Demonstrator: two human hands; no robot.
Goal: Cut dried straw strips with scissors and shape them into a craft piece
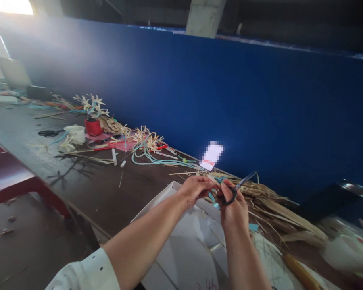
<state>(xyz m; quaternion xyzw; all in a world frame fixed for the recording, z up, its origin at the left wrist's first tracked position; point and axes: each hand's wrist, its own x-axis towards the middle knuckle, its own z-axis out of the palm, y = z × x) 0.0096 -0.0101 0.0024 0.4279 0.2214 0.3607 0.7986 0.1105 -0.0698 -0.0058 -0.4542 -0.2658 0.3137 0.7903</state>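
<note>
My right hand (233, 209) is closed round a pair of scissors (238, 186); its fingers pass through the dark handles and the blades point up to the right. My left hand (196, 188) pinches a small piece with light blue strips (213, 197) right against the scissors. Both hands hover over a white board (175, 241) lying on the dark wooden table (87, 185). Just behind my hands lies a heap of dried straw leaves (272, 205).
Along the blue wall (230, 104) lie straw flowers (147, 139), light blue cords (157, 160), a red pot (93, 127), a white cup (76, 133), black scissors (50, 133) and a white card (211, 156). A red stool (12, 177) stands at left.
</note>
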